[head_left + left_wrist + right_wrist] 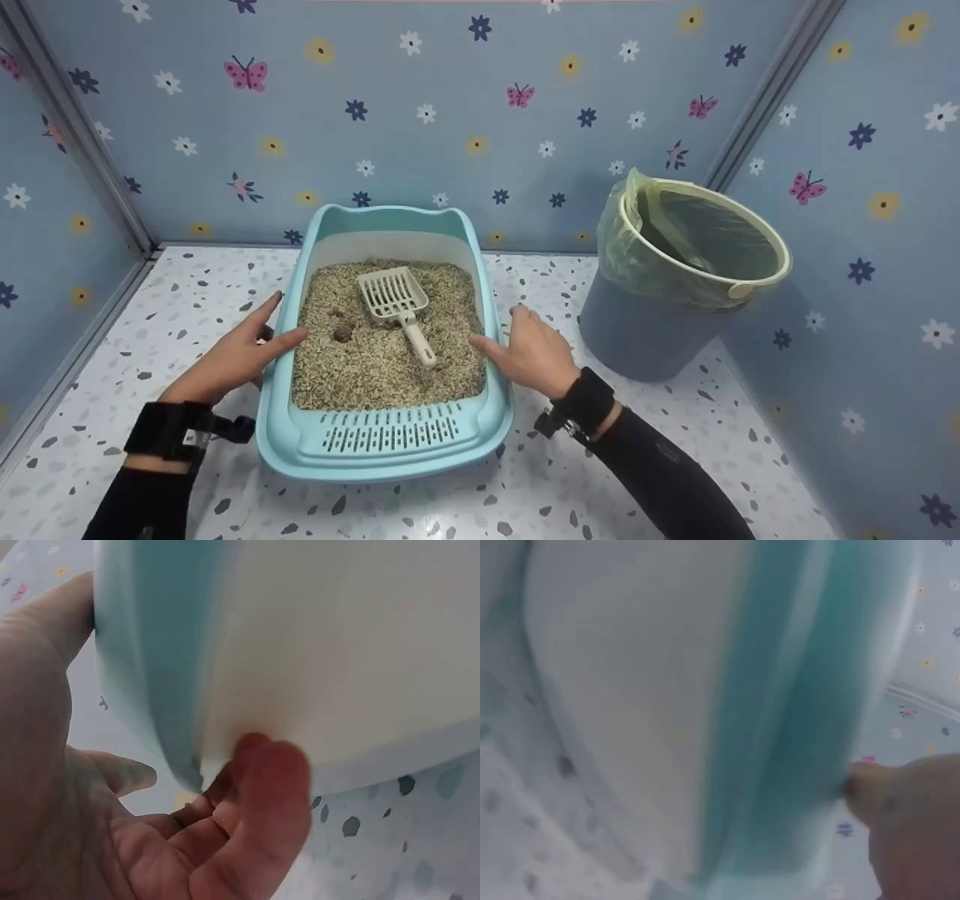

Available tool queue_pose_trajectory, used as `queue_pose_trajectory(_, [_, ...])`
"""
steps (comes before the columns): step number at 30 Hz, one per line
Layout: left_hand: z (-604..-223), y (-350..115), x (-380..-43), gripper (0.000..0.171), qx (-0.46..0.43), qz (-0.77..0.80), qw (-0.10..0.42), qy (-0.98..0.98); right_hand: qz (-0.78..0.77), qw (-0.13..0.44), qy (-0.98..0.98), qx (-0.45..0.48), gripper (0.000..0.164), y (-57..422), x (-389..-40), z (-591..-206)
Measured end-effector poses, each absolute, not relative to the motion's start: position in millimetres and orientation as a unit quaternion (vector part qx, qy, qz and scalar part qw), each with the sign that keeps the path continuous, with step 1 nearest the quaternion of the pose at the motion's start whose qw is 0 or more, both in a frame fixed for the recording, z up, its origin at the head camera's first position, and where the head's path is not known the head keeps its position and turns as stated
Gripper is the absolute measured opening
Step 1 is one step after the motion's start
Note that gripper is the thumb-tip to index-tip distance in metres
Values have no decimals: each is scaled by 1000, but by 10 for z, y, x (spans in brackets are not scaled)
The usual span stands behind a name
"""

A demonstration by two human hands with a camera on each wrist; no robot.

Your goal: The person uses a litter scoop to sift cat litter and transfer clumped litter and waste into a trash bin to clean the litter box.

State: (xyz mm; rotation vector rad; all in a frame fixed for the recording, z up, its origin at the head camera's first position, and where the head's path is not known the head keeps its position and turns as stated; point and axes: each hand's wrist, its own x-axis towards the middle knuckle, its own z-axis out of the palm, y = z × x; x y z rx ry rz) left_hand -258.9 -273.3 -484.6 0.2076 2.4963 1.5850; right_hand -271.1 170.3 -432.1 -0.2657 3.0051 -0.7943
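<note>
Litter tray, blue-rimmed, on speckled surface. Contents: grainy litter; slotted scoop, handle toward five o'clock; dark clump, nine o'clock. Left hand, partly closed, grips rim at nine o'clock; right hand, likewise, at three. Bin, between two and three: greenish liner.

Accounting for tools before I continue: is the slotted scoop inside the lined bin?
No, the slotted scoop lies on the litter inside the blue tray.
</note>
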Motion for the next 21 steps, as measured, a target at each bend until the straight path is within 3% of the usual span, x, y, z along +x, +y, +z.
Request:
queue_pose_trajectory(3, [-4881,-2712,-2586,97,71,537,70,838,-240,-43,964,-104,75,1545,-2711,-4140])
queue_pose_trajectory(5, [-4898,-2690,-2591,93,74,544,61,834,-235,-40,963,-123,69,1410,-2716,-4039])
queue_pose_trajectory(9, [-4928,-2664,-2570,88,75,558,58,824,-182,23,969,-163,63,1110,-2763,-3940])
queue_pose_trajectory(13, [-4928,-2657,-2561,89,70,564,67,820,-124,91,969,-192,47,863,-2926,-3948])
queue_pose_trajectory(18, [-4946,-2665,-2557,89,74,571,71,815,-96,149,959,-221,59,670,-3129,-4045])
queue_pose_trajectory(21, [-4967,-2684,-2545,90,72,584,72,805,-83,172,952,-238,59,593,-3188,-4118])
